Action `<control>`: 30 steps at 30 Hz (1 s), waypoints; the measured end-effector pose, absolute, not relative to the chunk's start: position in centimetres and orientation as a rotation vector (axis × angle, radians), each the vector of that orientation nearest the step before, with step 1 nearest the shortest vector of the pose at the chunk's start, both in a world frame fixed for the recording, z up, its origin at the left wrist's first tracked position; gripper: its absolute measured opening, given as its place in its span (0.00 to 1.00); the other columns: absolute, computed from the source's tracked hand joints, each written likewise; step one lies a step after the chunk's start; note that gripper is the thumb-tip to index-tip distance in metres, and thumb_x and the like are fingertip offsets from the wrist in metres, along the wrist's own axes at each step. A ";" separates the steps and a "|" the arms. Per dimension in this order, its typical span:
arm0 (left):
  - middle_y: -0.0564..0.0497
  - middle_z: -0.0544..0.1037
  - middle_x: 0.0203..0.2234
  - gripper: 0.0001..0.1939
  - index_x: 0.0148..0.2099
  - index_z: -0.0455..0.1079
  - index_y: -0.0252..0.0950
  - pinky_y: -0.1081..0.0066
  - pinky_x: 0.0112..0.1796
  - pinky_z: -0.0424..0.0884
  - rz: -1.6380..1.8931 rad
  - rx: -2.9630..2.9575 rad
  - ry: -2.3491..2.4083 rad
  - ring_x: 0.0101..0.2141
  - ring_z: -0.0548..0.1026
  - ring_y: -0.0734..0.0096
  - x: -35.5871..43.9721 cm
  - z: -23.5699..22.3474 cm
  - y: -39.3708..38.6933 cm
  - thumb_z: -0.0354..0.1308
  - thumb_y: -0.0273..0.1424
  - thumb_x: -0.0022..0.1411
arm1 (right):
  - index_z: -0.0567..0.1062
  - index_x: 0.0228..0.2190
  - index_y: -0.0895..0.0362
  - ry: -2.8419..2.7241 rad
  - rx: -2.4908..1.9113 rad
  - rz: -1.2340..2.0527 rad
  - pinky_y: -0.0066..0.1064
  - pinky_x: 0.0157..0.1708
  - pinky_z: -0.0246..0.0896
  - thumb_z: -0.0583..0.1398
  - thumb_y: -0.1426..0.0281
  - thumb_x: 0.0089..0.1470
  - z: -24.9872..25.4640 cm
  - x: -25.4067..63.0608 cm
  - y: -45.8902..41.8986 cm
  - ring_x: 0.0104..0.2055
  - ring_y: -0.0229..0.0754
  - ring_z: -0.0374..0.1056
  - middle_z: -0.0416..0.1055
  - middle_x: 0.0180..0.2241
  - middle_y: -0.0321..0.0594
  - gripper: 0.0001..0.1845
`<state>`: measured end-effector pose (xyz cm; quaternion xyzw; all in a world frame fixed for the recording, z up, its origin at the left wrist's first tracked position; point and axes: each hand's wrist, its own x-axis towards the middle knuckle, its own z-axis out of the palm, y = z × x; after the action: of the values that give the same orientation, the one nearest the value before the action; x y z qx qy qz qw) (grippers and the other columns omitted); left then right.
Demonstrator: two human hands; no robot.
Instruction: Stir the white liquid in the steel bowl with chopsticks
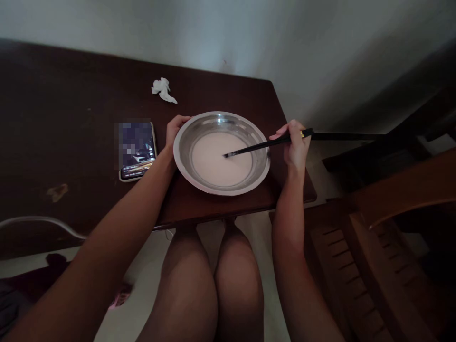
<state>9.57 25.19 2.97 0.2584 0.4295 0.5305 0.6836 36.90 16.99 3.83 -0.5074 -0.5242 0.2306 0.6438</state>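
Observation:
A wide steel bowl [221, 118] holding pale, milky liquid stands near the front right corner of a dark wooden table [71, 118]. My left hand [174, 130] grips the bowl's left rim, fingers curled over its edge. My right hand [294, 145] is closed around black chopsticks [263, 145]. Their tips dip into the liquid near the bowl's middle.
A phone [137, 149] with a lit screen lies left of the bowl. A crumpled white tissue [163, 89] sits further back. A wall rises behind the table. Wooden furniture [374, 266] stands to the right. My knees are under the table's front edge.

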 end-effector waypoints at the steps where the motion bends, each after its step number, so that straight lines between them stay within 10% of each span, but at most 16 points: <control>1: 0.48 0.81 0.21 0.18 0.26 0.74 0.38 0.65 0.47 0.79 1.188 0.573 0.954 0.43 0.84 0.57 9.6 3.0 25.2 0.50 0.24 0.66 | 0.72 0.23 0.50 -1.205 -1.159 0.541 0.38 0.37 0.77 0.58 0.33 0.55 3.8 36.9 16.9 0.29 0.40 0.79 0.69 0.20 0.30 0.34; 30: 0.48 0.80 0.25 0.15 0.29 0.70 0.34 0.64 0.50 0.79 1.232 0.517 0.984 0.51 0.82 0.56 9.5 3.1 25.1 0.50 0.19 0.68 | 0.76 0.26 0.51 -1.253 -1.161 0.515 0.39 0.41 0.78 0.59 0.37 0.58 3.5 37.1 17.1 0.33 0.41 0.81 0.73 0.24 0.31 0.30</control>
<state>9.54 25.12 3.12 0.2298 0.4376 0.5478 0.6750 37.10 17.13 3.45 -0.5064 -0.5466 0.2247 0.6279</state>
